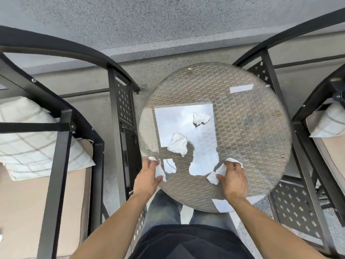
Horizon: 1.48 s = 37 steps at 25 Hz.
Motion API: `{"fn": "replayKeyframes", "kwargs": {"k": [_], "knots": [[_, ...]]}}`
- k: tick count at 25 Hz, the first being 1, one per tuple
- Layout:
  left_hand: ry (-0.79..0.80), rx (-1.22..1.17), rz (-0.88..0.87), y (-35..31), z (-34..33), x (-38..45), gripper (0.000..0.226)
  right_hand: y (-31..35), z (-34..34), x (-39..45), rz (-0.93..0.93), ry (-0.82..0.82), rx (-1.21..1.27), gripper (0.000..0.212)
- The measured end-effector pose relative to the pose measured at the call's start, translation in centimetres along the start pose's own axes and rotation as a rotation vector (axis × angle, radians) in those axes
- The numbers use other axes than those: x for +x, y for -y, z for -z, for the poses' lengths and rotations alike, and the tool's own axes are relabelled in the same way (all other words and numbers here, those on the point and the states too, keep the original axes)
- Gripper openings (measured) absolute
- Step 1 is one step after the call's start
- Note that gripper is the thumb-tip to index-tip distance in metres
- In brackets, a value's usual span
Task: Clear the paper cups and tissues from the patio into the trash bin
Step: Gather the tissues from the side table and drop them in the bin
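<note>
A gray wall (130, 21) fills the top of the frame. Two black metal chairs stand at the sides, one at the left (56, 113) and one at the right (308, 128), each with a beige seat and a white checked pillow (31, 141). Between them, in the centre, is a round desk (252, 128) with a woven surface under glass. The left hand (147, 176), at the lower left edge of the desk, has its fingers closed around a white tissue (160, 171). The right hand (233, 178), at the lower middle of the desk, grasps another crumpled tissue (216, 174) against the glass. Two more tissues lie free on the desk: one in the middle left (178, 143), and a smaller one above it (201, 117).
</note>
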<state>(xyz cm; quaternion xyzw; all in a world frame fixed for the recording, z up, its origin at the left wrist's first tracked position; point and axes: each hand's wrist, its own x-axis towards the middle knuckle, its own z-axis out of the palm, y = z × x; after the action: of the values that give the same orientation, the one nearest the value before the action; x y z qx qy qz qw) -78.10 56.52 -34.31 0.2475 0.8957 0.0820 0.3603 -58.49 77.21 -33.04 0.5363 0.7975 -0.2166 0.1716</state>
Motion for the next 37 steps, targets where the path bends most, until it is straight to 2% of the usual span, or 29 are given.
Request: {"fn": "replayKeyframes", "kwargs": {"k": [4, 8, 12, 14, 17, 21, 25, 28, 33, 37], "knots": [[0.004, 0.062, -0.072, 0.2, 0.2, 0.7, 0.018, -0.3, 0.1, 0.4, 0.012, -0.024, 0.055, 0.023], [0.054, 0.084, -0.096, -0.5, 1.0, 1.3, 0.011, 0.1, 0.5, 0.7, 0.039, 0.143, 0.097, 0.015], [0.047, -0.087, -0.101, -2.2, 2.6, 2.3, 0.020, 1.4, 2.6, 1.5, 0.090, 0.168, 0.229, 0.025], [0.056, -0.151, -0.136, -3.6, 3.5, 3.1, 0.037, 2.7, 4.2, 2.9, 0.177, 0.144, 0.237, 0.022], [0.050, -0.142, -0.185, -5.7, 4.6, 4.3, 0.064, 5.5, 6.6, 5.5, 0.306, 0.105, 0.250, 0.019], [0.073, -0.007, -0.189, -7.7, 4.6, 6.0, 0.076, 8.9, 8.0, 9.2, 0.430, 0.085, 0.089, 0.013], [0.052, 0.081, -0.171, -7.5, 3.2, 7.3, 0.065, 10.6, 7.5, 12.7, 0.461, 0.113, -0.089, 0.007], [0.038, 0.063, -0.176, -6.5, 2.3, 7.8, 0.057, 11.7, 6.6, 14.5, 0.471, 0.140, -0.159, 0.015], [-0.056, 0.103, -0.226, -6.0, 1.5, 7.8, 0.032, 11.8, 4.4, 14.1, 0.431, 0.008, -0.212, 0.025], [-0.046, 0.126, -0.229, -6.2, 1.8, 7.8, 0.016, 10.4, 4.2, 11.6, 0.339, 0.043, -0.169, 0.028]]}}
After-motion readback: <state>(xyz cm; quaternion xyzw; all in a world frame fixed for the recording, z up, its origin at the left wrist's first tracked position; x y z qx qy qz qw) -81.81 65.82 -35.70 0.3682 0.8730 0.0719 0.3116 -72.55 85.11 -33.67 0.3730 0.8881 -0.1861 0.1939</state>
